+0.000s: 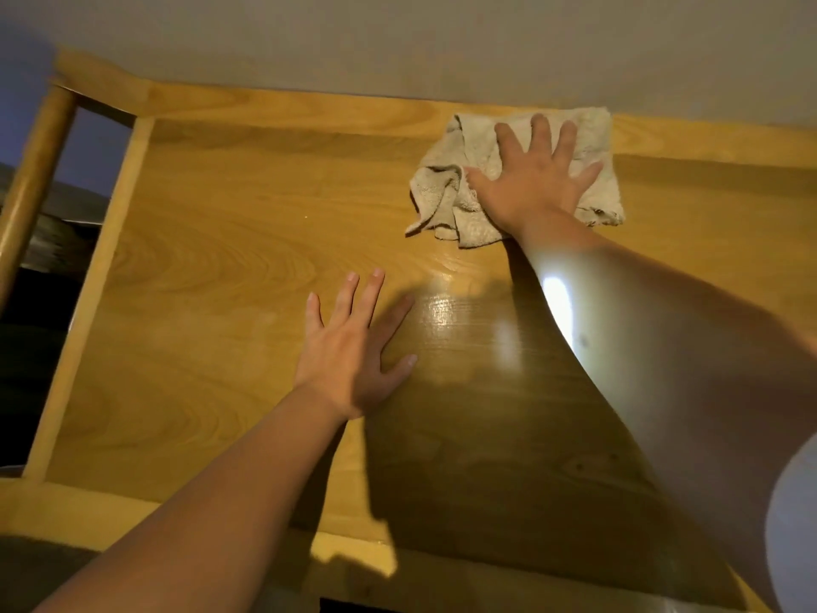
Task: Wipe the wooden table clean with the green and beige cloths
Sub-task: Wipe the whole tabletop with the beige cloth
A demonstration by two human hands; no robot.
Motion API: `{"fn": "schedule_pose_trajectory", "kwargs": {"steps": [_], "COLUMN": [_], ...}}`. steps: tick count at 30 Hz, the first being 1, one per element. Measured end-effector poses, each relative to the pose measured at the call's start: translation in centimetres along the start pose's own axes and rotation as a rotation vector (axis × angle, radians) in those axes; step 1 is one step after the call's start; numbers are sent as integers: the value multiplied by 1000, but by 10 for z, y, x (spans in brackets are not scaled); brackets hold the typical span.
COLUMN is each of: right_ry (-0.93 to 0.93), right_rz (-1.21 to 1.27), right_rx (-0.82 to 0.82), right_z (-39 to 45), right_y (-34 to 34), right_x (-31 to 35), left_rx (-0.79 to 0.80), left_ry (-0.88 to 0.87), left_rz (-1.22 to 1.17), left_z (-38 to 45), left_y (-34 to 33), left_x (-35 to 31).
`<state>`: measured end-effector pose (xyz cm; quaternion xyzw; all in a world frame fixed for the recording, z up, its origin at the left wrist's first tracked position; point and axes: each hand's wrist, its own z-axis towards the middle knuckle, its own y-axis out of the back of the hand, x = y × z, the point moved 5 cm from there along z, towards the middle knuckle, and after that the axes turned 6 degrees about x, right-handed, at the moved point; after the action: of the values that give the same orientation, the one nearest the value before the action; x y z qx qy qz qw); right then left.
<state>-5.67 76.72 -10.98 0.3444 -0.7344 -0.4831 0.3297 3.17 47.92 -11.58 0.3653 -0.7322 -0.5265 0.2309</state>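
Observation:
The wooden table (221,267) fills the view, glossy, with a raised rim. A crumpled beige cloth (446,201) lies at the far right, against the back rim. My right hand (535,179) presses flat on top of it, fingers spread, thumb against the bunched folds. My left hand (353,347) rests palm-down on the bare wood near the middle, fingers apart, holding nothing. No green cloth is in view.
A pale wall (398,42) runs right behind the table's back rim. At the far left a round wooden post (35,179) stands beside the table, with dark floor below it. My arms cast a broad shadow (486,435) over the near right of the top.

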Motion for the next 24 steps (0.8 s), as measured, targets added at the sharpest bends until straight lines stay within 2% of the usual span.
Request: {"fn": "schedule_pose_trajectory", "kwargs": {"steps": [5,18,24], "right_ry": [45,66,76], "right_rz": [-17,5,-3], "right_rx": [-7,-21,-17], "right_z": [-65,-295,-379], "right_y": [-22,-83,-96], "right_x": [-14,-54,-74], "left_rx": [-16,-20,70], "left_ry": [8,34,189], "left_rz": [-14,-61,-89], "left_z": [0,3,-5], "left_y": [-1,1,2], "left_x": [0,-2,-19]}}
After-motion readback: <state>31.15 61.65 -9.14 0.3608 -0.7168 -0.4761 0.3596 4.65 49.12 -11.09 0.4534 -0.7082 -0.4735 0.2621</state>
